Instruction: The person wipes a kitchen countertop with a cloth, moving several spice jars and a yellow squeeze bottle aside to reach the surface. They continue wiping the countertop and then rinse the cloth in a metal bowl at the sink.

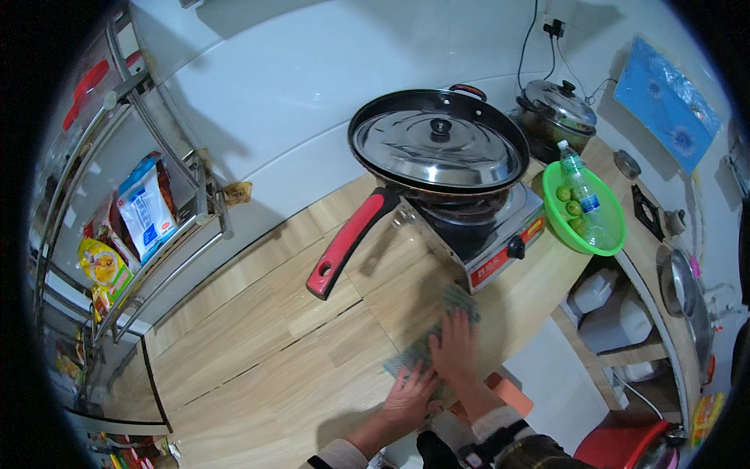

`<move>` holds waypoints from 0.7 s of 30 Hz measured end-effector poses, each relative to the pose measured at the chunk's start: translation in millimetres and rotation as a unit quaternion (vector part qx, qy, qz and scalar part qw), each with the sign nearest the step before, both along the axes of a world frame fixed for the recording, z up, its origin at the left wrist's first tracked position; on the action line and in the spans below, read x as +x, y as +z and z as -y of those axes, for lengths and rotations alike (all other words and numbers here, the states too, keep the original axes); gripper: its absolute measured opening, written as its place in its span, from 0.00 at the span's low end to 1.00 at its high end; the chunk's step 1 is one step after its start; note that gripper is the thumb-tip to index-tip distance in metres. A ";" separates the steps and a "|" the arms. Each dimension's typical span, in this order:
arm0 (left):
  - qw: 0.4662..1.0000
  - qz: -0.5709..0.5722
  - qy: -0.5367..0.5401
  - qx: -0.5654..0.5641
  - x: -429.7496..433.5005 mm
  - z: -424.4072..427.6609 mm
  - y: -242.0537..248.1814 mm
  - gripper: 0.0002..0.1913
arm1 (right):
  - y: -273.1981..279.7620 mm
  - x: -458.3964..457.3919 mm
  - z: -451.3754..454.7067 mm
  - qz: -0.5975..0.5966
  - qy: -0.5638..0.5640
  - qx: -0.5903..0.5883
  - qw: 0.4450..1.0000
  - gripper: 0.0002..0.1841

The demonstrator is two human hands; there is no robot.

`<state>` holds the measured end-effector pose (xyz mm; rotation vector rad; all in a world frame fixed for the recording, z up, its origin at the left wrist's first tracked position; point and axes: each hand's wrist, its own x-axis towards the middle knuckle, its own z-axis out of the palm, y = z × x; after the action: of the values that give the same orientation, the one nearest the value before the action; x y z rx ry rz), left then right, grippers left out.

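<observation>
A green-grey cleaning cloth (398, 362) lies on the wood-look counter (281, 363), near its front edge. Both hands press on it. My left hand (410, 393) rests with fingers spread on the cloth's lower part. Slightly farther right and up, my right hand (456, 346) lies flat over it, fingers pointing towards the stove corner. The gas stove (507, 240) stands just beyond the cloth. On its burner sits a wok (351, 146) under a domed metal lid (398, 140), its red and black handle (351, 246) reaching out over the counter.
Right of the stove, a green basin (554, 223) holds several green fruits (573, 208) and a plastic bottle (577, 176). Behind is a lidded pot (551, 126). A metal rack (158, 252) with food packets (143, 205) stands left. An orange stool (510, 396) and red bucket (621, 439) are below.
</observation>
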<state>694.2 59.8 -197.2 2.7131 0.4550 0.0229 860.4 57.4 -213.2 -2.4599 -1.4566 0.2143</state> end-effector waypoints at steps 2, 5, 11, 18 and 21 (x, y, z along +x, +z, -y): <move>0.999 0.011 -0.048 0.008 13.7 13.6 -2.0 0.31 | 4.2 9.5 40.5 0.047 -0.059 0.003 0.997 0.31; 0.993 0.056 -0.091 0.058 30.7 25.5 -9.6 0.31 | 2.5 24.0 64.8 0.053 -0.114 -0.021 0.992 0.31; 0.985 0.103 -0.116 0.071 39.9 17.7 -12.5 0.29 | 7.3 36.7 70.8 0.083 -0.076 0.012 0.994 0.29; 0.989 0.103 -0.082 0.072 108.4 3.1 2.2 0.30 | 20.6 108.3 36.5 0.104 -0.059 -0.076 0.990 0.31; 0.988 0.123 -0.072 0.060 132.8 -6.0 3.0 0.31 | 16.6 137.1 21.7 0.117 -0.091 -0.060 0.987 0.32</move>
<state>826.9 65.8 -194.3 2.8030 0.1909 0.3529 997.5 35.7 -196.7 -2.7767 -1.3273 -0.0267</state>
